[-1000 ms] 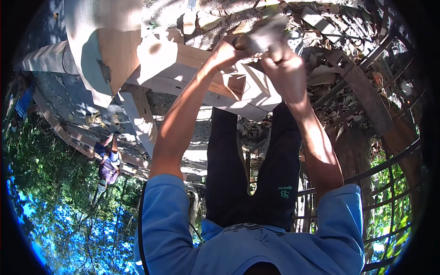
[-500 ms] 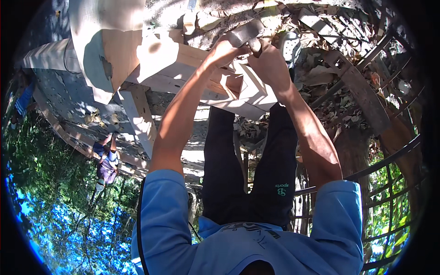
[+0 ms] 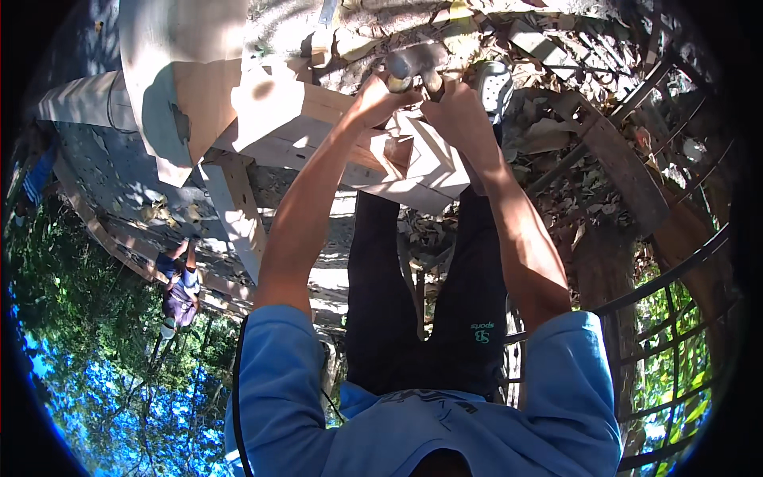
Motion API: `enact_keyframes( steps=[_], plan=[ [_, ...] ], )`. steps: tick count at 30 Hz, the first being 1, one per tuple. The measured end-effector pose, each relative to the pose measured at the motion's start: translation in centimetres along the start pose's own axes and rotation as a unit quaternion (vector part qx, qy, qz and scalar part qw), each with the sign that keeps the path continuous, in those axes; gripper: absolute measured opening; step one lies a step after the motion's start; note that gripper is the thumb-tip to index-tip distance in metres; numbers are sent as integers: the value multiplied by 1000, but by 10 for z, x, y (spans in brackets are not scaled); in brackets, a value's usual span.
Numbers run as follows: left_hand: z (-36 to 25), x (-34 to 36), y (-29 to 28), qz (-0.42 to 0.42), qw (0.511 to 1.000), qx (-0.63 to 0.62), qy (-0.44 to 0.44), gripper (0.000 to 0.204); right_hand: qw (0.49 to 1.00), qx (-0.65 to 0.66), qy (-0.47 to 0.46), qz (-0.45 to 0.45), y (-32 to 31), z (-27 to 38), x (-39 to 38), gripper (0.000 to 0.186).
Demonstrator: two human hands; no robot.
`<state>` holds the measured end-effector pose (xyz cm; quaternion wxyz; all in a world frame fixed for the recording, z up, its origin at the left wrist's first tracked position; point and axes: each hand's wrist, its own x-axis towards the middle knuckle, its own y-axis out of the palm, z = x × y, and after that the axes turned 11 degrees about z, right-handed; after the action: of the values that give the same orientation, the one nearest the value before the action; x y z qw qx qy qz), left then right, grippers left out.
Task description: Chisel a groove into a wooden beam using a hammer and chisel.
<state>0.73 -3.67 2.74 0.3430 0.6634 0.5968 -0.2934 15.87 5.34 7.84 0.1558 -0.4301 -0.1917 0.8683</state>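
Note:
A hammer with a dark head lies just over my left hand, its handle gripped by my right hand. My left hand is closed round a short yellowish piece directly under the head; I cannot make out what it is. Both hands are above a pale wooden frame of boards with an angled, open corner. At the left, a broad upright board with a rough cut edge joins the woodwork. A pale clog shows beside my right hand, and my dark-trousered legs are below the frame.
Dry leaves and scrap wood cover ground at the upper right. Curved dark bars and a weathered plank stand to my right. Another person is farther off at the left, by a long curved beam and trees.
The hammer was a blur farther right a second ago; it has come left and down over my left hand. My right hand moved left with it, and my left hand shifted slightly left.

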Motion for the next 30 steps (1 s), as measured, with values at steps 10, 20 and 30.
enact_keyframes(
  steps=[10,20,30],
  plan=[
    [9,4,-8,-45,994,-75,62,28,920,376,91,-64,-119,-9,-24,10],
    [-19,11,35,18,999,-3,28,42,912,369,-7,-179,-194,1,-51,8],
    [-7,5,42,16,1000,-5,9,44,944,289,-42,-151,-105,19,-42,9]
  ],
)
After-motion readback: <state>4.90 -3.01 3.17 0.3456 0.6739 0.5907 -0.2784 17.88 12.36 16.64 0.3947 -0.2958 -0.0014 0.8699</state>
